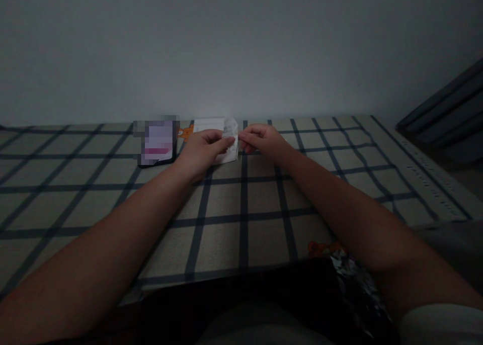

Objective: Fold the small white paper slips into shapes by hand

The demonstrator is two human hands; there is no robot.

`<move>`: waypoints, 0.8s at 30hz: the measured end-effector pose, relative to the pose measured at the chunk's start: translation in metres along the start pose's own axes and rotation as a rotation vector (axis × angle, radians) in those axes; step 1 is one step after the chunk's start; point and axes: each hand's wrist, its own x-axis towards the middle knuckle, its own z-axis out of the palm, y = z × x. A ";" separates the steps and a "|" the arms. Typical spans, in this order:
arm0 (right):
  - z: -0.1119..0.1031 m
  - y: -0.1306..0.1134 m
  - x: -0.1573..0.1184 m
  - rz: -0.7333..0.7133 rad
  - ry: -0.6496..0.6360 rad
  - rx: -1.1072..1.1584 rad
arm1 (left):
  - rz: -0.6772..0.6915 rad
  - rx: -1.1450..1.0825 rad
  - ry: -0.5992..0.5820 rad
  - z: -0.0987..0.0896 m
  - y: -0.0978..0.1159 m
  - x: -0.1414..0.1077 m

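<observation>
Both hands meet over a white paper packet [209, 125] that lies on the checked tablecloth by the wall. My left hand [204, 149] rests at the packet's front, thumb and forefinger closed toward its right part; whether it grips the packet or something small on it is too dim to tell. Just right of the packet's edge, my right hand [262, 140] is closed in a pinch, fingertips pointing left. Whatever it pinches, if anything, is too small to make out. A phone [158, 141] with a lit, blurred screen is left of my left hand.
The checked tablecloth [226, 199] covers the table up to a pale wall [241, 48]. Orange bear prints show on it beside the packet and near the front edge. A black, shiny plastic bag [358, 289] lies at the front edge. Dark slatted furniture [449, 108] stands at right.
</observation>
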 end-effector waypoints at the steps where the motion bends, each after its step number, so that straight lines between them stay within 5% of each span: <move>1: 0.000 0.000 0.000 0.008 -0.014 -0.013 | 0.010 -0.006 0.002 0.000 0.000 0.000; 10: 0.000 0.001 0.000 -0.023 -0.103 -0.099 | 0.023 0.005 -0.003 0.002 0.000 -0.001; 24: 0.000 0.003 0.001 -0.062 -0.073 -0.149 | -0.033 -0.010 -0.024 0.004 0.000 -0.002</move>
